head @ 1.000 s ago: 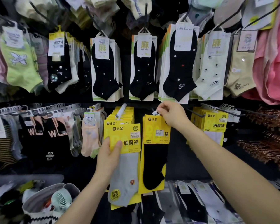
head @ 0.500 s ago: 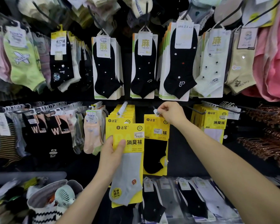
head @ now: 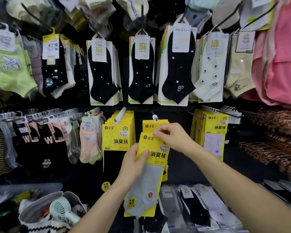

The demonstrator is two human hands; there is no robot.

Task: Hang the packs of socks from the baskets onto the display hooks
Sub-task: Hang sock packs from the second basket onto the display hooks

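One grey sock pack (head: 146, 187), left grip (head: 133, 163) clasping its side, right grip (head: 172, 138) pinching its top.

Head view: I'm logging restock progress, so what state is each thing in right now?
grey sock pack, held off the hooks, tilted, not yet hung.
left hand, grips the pack's left edge.
right hand, pinches the pack's top.
centre hook, carries a black sock pack, tip free.
left hook, loaded with yellow packs.
basket, holds a small fan.

sock pack (head: 155, 165): yellow card, grey sock | tilted | below hook (head: 155, 117)
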